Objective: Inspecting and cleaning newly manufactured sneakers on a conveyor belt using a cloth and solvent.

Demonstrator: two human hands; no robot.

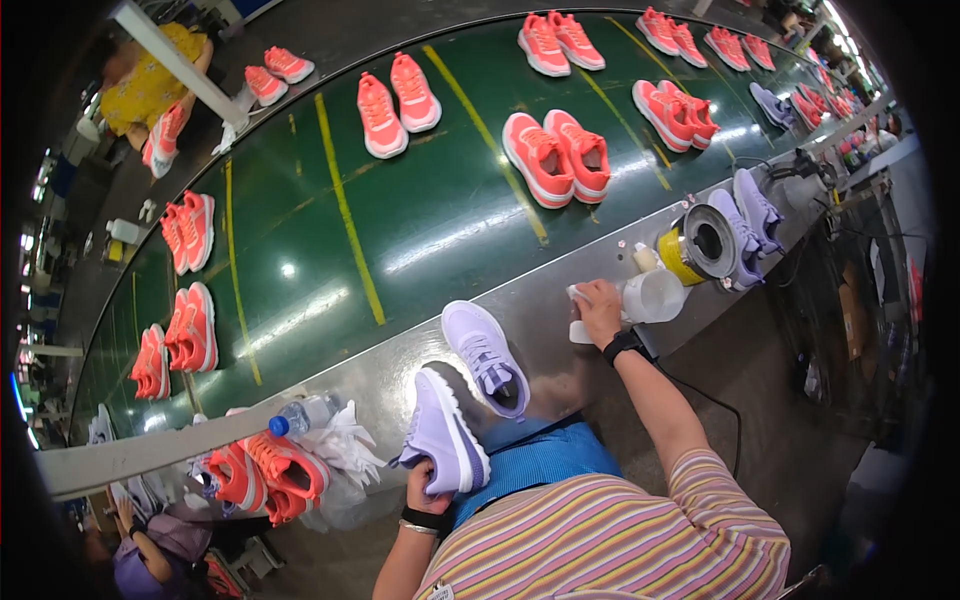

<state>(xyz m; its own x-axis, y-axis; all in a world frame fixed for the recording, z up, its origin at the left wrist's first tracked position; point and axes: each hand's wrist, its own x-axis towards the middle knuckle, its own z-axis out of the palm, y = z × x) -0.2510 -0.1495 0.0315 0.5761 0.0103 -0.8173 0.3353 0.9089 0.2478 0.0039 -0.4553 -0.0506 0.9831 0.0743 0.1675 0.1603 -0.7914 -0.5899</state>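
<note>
My left hand grips a lavender sneaker by its heel end. The shoe is tilted on its side, its white and purple sole facing right. Its mate, another lavender sneaker, rests on the metal ledge just beyond, toe pointing away. Farther right, my right hand is closed over the ledge, with something whitish at its fingertips that I cannot make out. A flat white piece lies beside that hand. Close to its right stands a translucent white container.
A green conveyor belt with yellow lines carries several pairs of coral sneakers. A yellow-and-grey can and two lavender sneakers are right. Left are a blue-capped bottle, white cloths and coral shoes. Other people work nearby.
</note>
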